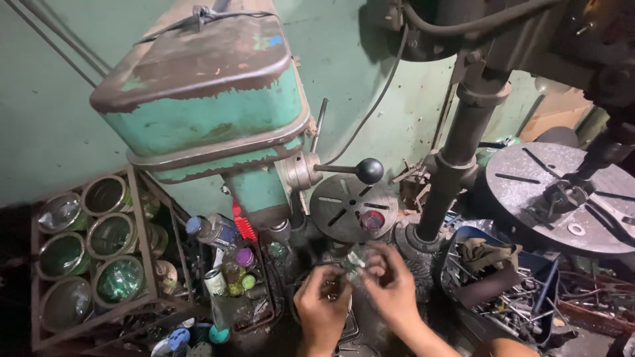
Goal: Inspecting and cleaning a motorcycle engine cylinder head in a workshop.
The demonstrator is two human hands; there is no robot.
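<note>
Metal-looking small part (356,259) pinched between left hand (322,301) and right hand (390,281) fingertips; a loose grip could drop it into clutter below.

Chipped green paint on rusty metal drill press (205,106), glossy black knob (370,170), shiny tin cans (112,235)

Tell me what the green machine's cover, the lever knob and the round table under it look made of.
Cover: looks like painted sheet metal, green paint flaking to brown rust. Knob: glossy black ball, probably plastic, hard to tell. Round table: dull grey slotted disc, likely cast metal. Both hands work below it on a small blurred piece.
</note>
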